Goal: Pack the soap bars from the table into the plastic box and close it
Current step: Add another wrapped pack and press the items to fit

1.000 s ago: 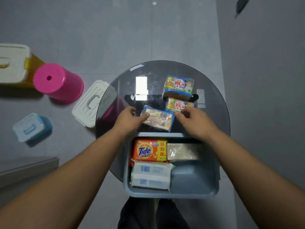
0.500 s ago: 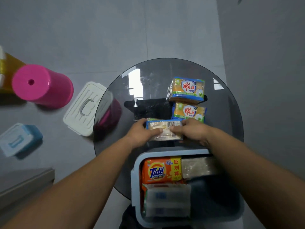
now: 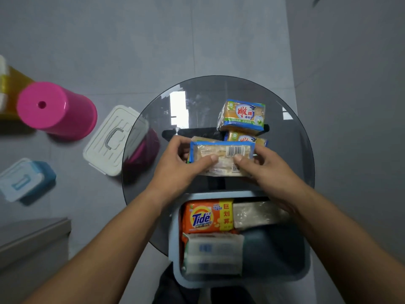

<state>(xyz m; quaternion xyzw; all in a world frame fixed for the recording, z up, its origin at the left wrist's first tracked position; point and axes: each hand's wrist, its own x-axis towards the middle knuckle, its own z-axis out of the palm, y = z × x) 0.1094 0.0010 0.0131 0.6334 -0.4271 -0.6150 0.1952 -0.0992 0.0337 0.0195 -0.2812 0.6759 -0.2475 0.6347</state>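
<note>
Barcoded soap pack (image 3: 221, 157) held above open blue box (image 3: 174, 233).

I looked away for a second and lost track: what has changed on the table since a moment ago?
The left hand and right hand closed on the clear-wrapped soap pack and lifted it off the glass table, tilting it barcode side toward the camera. Unchanged: the two yellow soap packs on the table, the Tide bar and other soaps in the blue plastic box, the white lid on the floor.

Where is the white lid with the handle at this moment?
The white lid lies on the floor left of the glass table, beside the pink bucket.
</note>
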